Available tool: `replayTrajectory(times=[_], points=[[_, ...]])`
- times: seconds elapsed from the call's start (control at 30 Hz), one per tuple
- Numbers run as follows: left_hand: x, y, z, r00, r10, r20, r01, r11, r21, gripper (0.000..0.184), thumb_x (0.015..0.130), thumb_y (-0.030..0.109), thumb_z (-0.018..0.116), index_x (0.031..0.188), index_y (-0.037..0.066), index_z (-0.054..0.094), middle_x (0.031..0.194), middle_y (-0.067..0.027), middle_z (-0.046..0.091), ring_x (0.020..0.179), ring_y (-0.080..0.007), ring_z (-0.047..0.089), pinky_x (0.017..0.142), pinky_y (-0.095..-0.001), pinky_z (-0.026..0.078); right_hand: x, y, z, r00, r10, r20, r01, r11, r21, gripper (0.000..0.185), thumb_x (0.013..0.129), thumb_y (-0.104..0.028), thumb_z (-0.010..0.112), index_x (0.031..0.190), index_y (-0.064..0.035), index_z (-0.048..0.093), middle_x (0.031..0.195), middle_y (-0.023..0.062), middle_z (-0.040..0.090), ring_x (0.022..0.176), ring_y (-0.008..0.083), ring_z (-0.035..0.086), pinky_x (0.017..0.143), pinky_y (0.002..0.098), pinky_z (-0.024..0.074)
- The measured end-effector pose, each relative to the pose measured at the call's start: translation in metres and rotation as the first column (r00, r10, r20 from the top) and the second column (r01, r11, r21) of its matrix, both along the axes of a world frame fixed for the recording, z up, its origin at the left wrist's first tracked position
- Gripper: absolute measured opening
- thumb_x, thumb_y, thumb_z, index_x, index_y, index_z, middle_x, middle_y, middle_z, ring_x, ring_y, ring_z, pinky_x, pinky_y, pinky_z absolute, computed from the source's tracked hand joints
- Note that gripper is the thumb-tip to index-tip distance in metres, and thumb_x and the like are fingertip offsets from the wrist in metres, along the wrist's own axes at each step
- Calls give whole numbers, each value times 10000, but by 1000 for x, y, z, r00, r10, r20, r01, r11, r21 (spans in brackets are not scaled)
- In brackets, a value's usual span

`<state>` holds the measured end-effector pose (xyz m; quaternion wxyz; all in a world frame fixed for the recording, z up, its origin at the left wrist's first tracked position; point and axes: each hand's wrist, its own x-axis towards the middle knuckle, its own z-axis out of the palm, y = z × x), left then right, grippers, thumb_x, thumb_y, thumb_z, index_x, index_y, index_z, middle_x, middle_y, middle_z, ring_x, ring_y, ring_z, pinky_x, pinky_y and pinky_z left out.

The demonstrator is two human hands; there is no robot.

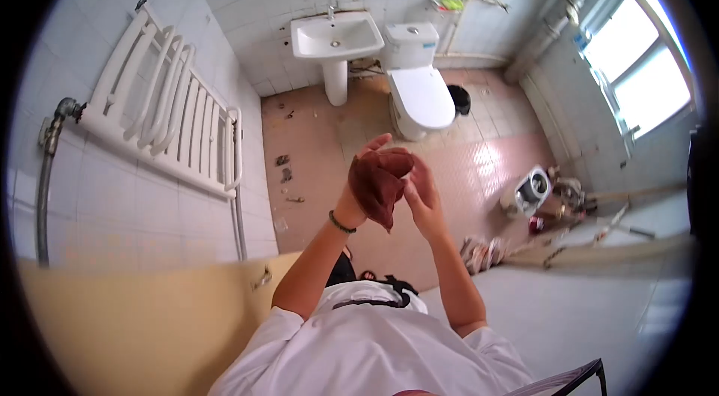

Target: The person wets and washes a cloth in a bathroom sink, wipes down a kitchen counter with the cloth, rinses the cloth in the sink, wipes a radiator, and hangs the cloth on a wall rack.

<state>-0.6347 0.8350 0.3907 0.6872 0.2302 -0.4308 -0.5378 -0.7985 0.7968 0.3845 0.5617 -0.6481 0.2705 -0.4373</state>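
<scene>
A dark red cloth [379, 185] lies bunched over my left hand [349, 205], in front of my body, its long axis running roughly away from me and its narrow tip hanging back toward me. My left hand is the nearer one: the cloth covers its palm, with fingertips showing past the far edge, so I cannot tell whether it grips. My right hand [424, 192] is at the cloth's right edge, where one lobe points toward it; thumb and fingers are slightly bent and seem to touch, but I cannot tell if they pinch. A dark bracelet [342, 224] circles my left wrist. Below spreads the pink floor [464, 198]; beyond stand the toilet [421, 93] and the sink [314, 40], with a white radiator [174, 108] to my left.
</scene>
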Motion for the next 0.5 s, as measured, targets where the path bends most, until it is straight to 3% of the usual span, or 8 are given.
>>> replayTrajectory(times=[0.03, 0.07, 0.1, 0.17, 0.23, 0.33, 0.4, 0.5], points=[[19, -29, 0, 858, -229, -459, 250, 968, -15, 624, 1018, 307, 548, 1530, 80, 272, 1429, -177, 542, 1210, -312, 615, 1024, -391, 518, 13, -23, -9, 993, 90, 71, -100, 983, 153, 449, 1015, -165, 568, 1413, 19, 472, 1325, 107, 574, 1127, 169, 591, 951, 318, 491], [39, -56, -4, 912, -182, -367, 195, 981, -3, 624, 1018, 299, 550, 1532, 81, 270, 1420, -173, 549, 1200, -306, 619, 1015, -399, 523, 26, -48, -20, 975, 159, 152, -199, 932, 302, 433, 1017, -167, 567, 1400, 17, 487, 1299, 92, 592, 1102, 160, 601, 937, 305, 501], [61, -84, -12, 953, -134, -272, 142, 990, 11, 625, 1018, 291, 553, 1534, 83, 267, 1410, -168, 556, 1191, -300, 624, 1006, -407, 529, 41, -76, -32, 966, 222, 129, -253, 908, 333, 393, 1015, -161, 574, 1361, 18, 523, 1236, 77, 618, 1053, 150, 610, 914, 297, 503], [107, -136, -21, 965, -93, -245, 112, 992, 65, 622, 1019, 286, 556, 1536, 90, 271, 1394, -152, 568, 1182, -287, 626, 1001, -425, 531, 70, -130, -49, 938, 335, 91, -343, 852, 395, 321, 1011, -150, 587, 1282, 20, 596, 1109, 48, 670, 955, 130, 626, 870, 280, 508], [154, -193, -28, 913, -89, -398, 166, 972, 164, 614, 1020, 291, 557, 1535, 100, 281, 1378, -130, 579, 1185, -271, 621, 1008, -445, 523, 102, -190, -66, 975, 220, -29, -191, 900, 391, 252, 1002, -142, 606, 1187, 23, 650, 999, 24, 683, 888, 101, 619, 818, 259, 504], [236, -264, -52, 974, 29, -225, 60, 923, 381, 561, 1025, 291, 549, 1513, 117, 333, 1348, -103, 594, 1197, -263, 607, 990, -460, 525, 157, -262, -38, 994, 24, -106, 15, 937, 349, 201, 990, -146, 632, 1063, 30, 695, 886, -4, 682, 790, 58, 591, 717, 226, 484], [288, -304, -97, 980, 12, -197, 99, 833, 544, 592, 1021, 330, 551, 1527, 123, 325, 1356, -100, 586, 1217, -264, 596, 995, -479, 515, 184, -314, -29, 994, -45, -96, 77, 926, 369, 204, 987, -150, 635, 1059, 32, 694, 885, -7, 681, 782, 60, 590, 699, 229, 485], [343, -362, -173, 973, -43, -226, 199, 654, 730, 605, 1021, 387, 539, 1523, 113, 342, 1392, -118, 553, 1228, -282, 586, 1006, -521, 494, 240, -393, -24, 946, -149, -289, 205, 963, 173, 201, 954, -167, 666, 976, 29, 707, 796, 20, 680, 730, 78, 592, 658, 257, 483]])
